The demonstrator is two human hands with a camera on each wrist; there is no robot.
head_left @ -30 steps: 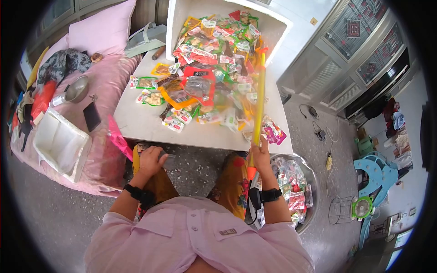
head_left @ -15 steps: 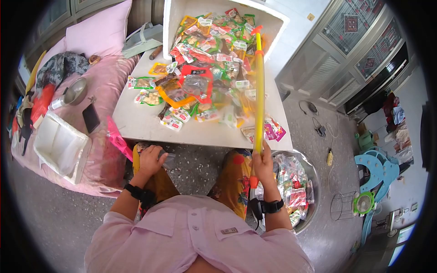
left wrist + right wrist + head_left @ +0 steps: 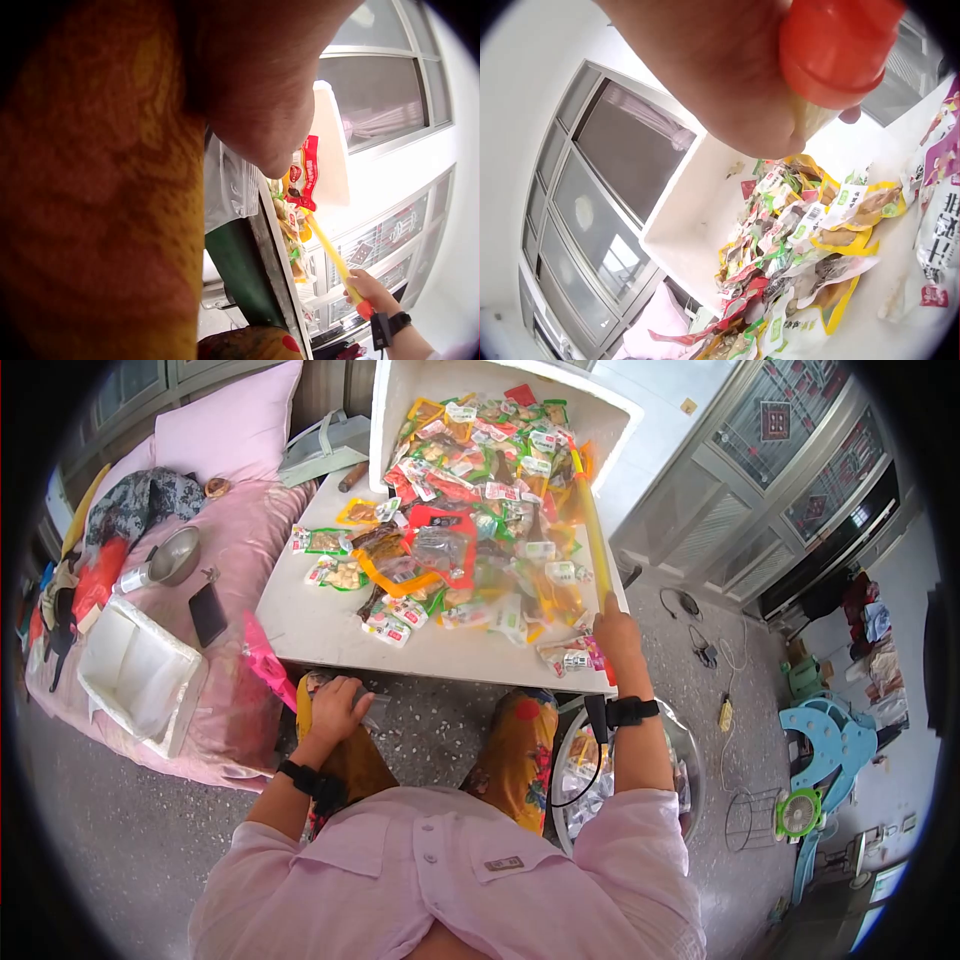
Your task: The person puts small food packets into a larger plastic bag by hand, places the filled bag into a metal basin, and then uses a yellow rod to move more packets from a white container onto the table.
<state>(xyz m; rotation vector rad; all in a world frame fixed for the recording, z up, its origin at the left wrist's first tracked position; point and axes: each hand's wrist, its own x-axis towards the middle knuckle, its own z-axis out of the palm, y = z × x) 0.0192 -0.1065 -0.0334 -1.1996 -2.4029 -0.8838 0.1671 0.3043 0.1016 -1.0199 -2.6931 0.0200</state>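
My right hand [image 3: 618, 638] grips a long yellow tube [image 3: 594, 540] near its lower end, above the table's right edge. Its orange-red end piece [image 3: 836, 52] shows large in the right wrist view. The tube slants away over a heap of snack packets [image 3: 440, 550] that spills from a tipped white foam box [image 3: 632, 420] onto the table [image 3: 300, 625]. My left hand [image 3: 335, 710] rests on my left knee, fingers relaxed over the patterned trousers. A clear plastic bag [image 3: 229, 184] juts out beside its thumb.
A metal basin [image 3: 697, 780] of packets stands on the floor by my right leg. To the left, a pink-covered bed [image 3: 235, 560] carries a small foam tray [image 3: 140, 670], a phone [image 3: 208, 614] and a metal bowl [image 3: 175, 555]. A knife handle [image 3: 353, 477] lies beside the foam box.
My right hand has moved forward and to the right with the yellow tube, from before the table's front edge to its right edge. The left hand stays on the knee.
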